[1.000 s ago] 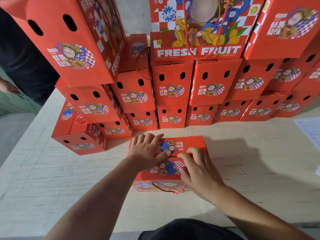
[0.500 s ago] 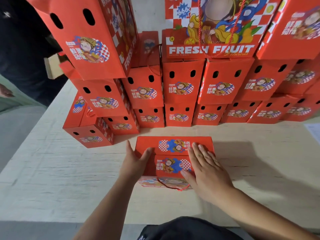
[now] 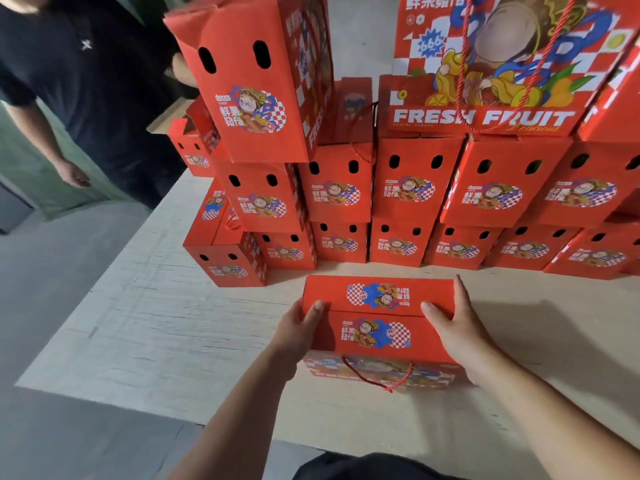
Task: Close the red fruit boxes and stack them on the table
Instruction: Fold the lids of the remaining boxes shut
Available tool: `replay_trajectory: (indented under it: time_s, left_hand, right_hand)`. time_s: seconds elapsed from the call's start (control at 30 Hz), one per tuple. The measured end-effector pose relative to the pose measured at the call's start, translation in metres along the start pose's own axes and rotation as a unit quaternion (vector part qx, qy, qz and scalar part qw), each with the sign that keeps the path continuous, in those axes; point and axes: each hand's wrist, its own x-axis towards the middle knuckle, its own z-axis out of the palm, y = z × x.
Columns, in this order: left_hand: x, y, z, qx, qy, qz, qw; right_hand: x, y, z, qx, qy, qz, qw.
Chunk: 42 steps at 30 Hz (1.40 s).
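Looming behind the work is the stack (image 3: 408,202), a wall of red boxes several tiers high along the far side of the table (image 3: 145,327), and it is the biggest hazard: the top-left box (image 3: 256,84) sits tilted with its upper flap loose, so a nudge while adding another box could, I judge, bring it or its neighbours down. Next comes the box (image 3: 379,329) in hand, which lies flat on the table just in front of the bottom row, its two top flaps folded down and meeting at a seam. The left hand (image 3: 298,332) grips its left end, thumb on top, and the right hand (image 3: 457,327) grips the right end in the same way. Squeezing unevenly during a lift could let the flaps spring open, since nothing visible locks them. Smaller still, the cord (image 3: 379,375) hangs loose over the near face and might snag on the table edge or a wrist. A bystander (image 3: 86,98) stands near the left corner, close enough to bump the leaning pile.
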Motion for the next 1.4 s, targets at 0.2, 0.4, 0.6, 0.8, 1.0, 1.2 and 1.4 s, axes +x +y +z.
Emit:
replay_trajectory:
  time_s: [0.2, 0.4, 0.6, 0.8, 1.0, 1.2, 1.4]
  left_hand:
    - [-0.019, -0.008, -0.035, -0.056, 0.047, -0.015, 0.997]
    - [-0.023, 0.014, -0.089, -0.067, 0.135, 0.05, 0.987]
    - [-0.005, -0.001, -0.125, -0.001, 0.182, 0.073, 0.981]
    - [-0.007, -0.023, -0.142, -0.072, 0.121, -0.023, 0.99]
    - [-0.009, -0.013, -0.185, -0.081, 0.091, -0.003, 0.993]
    - [-0.008, 0.007, -0.237, -0.074, 0.042, 0.055, 0.995]
    - [0.001, 0.001, -0.276, -0.072, 0.016, 0.098, 0.992]
  right_hand:
    - [0.002, -0.023, 0.027, -0.004, -0.04, -0.041, 0.998]
    - [0.011, -0.061, 0.079, 0.007, -0.06, -0.073, 0.996]
    - [0.01, -0.05, 0.125, 0.015, -0.128, 0.002, 0.992]
    - [-0.007, -0.05, 0.147, 0.123, -0.111, 0.141, 0.976]
    - [-0.034, -0.065, 0.171, 0.11, -0.075, 0.103, 0.986]
    - [-0.054, -0.08, 0.214, 0.119, -0.053, 0.105, 0.986]
    - [-0.035, -0.104, 0.247, 0.113, -0.063, 0.084, 0.988]
